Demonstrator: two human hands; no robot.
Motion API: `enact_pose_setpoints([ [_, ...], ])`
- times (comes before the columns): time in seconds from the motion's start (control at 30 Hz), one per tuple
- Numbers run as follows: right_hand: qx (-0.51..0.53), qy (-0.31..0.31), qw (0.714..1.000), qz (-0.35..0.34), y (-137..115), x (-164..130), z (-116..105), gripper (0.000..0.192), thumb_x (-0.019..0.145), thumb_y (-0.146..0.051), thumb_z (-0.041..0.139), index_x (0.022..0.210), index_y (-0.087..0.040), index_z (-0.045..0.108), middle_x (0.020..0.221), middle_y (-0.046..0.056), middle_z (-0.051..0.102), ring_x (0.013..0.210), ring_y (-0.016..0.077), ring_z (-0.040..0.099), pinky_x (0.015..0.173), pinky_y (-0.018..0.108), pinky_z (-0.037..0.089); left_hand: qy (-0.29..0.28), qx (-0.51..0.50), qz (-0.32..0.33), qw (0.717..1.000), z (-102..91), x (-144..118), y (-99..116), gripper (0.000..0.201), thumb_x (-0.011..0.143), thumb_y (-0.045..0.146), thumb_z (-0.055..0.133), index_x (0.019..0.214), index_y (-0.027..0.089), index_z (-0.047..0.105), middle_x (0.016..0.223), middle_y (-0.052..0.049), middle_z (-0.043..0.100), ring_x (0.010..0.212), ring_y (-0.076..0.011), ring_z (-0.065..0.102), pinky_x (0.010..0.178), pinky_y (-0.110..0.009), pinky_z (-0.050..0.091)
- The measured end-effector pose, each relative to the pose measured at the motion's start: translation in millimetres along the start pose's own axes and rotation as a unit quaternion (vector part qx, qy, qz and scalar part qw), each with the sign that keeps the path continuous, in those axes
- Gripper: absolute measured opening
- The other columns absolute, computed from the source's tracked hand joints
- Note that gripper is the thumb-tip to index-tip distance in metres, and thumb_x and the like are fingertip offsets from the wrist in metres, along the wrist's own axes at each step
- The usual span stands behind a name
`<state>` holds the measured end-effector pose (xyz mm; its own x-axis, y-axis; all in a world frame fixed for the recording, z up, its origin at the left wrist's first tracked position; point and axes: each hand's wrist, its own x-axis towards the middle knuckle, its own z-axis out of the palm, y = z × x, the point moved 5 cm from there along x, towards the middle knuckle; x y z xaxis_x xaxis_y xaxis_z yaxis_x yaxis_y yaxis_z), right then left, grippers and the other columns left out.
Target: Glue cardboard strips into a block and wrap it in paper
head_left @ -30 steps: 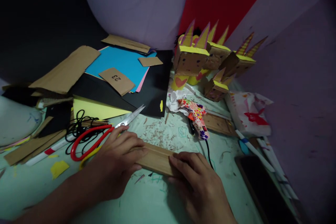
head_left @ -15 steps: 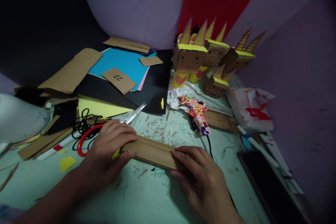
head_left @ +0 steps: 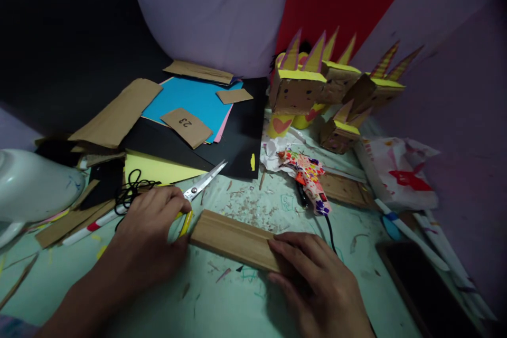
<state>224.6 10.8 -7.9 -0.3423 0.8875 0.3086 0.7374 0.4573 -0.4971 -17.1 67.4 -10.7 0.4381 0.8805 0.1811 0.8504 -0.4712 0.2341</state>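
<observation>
Right hand [head_left: 317, 280] pressing cardboard strip [head_left: 235, 239]; left hand [head_left: 148, 235] maybe grasping pencil [head_left: 185, 223].

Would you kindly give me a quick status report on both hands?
Left hand on scissors and yellow pen. Right hand pressing cardboard strip. Glue gun beside it.

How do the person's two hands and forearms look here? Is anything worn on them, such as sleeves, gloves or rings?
Both the left hand and the right hand are bare: no gloves, and no rings show on the fingers. No watch or bracelet is visible at the wrists. The left forearm shows no sleeve as far as the picture's edge; little of the right forearm is in view.
</observation>
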Motion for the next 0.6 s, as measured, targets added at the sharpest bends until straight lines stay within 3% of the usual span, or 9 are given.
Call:
enact_pose_setpoints([
  [0.27,-0.007,-0.012,1.000,-0.016,5.0,-3.9,3.1,0.036,0.083,-0.017,0.062,0.118,-0.020,0.055,0.106,0.009,0.064,0.093,0.0212,0.061,0.072,0.036,0.057,0.048,0.032,-0.062,0.996,-3.3,1.6,-28.2,0.012,0.084,0.023,0.048,0.093,0.019,0.054,0.096,-0.010,0.059,0.090,-0.0329,0.057,0.076,-0.050,0.044],
  [0.33,-0.008,-0.015,1.000,-0.019,5.5,-4.1,3.4,0.037,0.083,-0.016,0.062,0.119,-0.019,0.055,0.106,0.010,0.063,0.093,0.0212,0.061,0.072,0.036,0.056,0.087,0.002,-0.031,0.996,-10.2,-0.6,-20.3,0.013,0.087,0.025,0.050,0.099,0.020,0.054,0.101,-0.008,0.059,0.096,-0.0311,0.057,0.083,-0.049,0.043],
  [0.4,-0.006,-0.019,1.000,-0.018,5.3,-3.9,3.3,0.037,0.083,-0.017,0.062,0.119,-0.019,0.054,0.105,0.010,0.063,0.093,0.0211,0.060,0.071,0.036,0.056,0.091,-0.067,0.003,0.994,-12.0,-3.2,-6.8,0.020,0.087,0.031,0.053,0.106,0.025,0.052,0.112,-0.006,0.057,0.107,-0.0283,0.054,0.092,-0.045,0.041],
  [0.5,0.013,-0.017,1.000,-0.011,3.9,-3.0,2.1,0.036,0.084,-0.016,0.061,0.119,-0.019,0.054,0.105,0.009,0.062,0.093,0.0206,0.060,0.072,0.035,0.056,0.030,-0.146,0.069,0.986,-2.7,-4.7,18.4,0.032,0.085,0.036,0.057,0.115,0.029,0.049,0.124,-0.004,0.053,0.118,-0.0270,0.046,0.099,-0.045,0.037],
  [0.6,0.035,-0.006,0.999,-0.010,2.6,-1.8,0.8,0.037,0.083,-0.014,0.060,0.119,-0.018,0.053,0.105,0.009,0.062,0.094,0.0203,0.059,0.073,0.035,0.056,0.007,-0.128,0.122,0.984,8.1,-2.7,35.7,0.029,0.088,0.030,0.054,0.116,0.027,0.050,0.124,-0.005,0.057,0.114,-0.0279,0.046,0.099,-0.049,0.033],
])
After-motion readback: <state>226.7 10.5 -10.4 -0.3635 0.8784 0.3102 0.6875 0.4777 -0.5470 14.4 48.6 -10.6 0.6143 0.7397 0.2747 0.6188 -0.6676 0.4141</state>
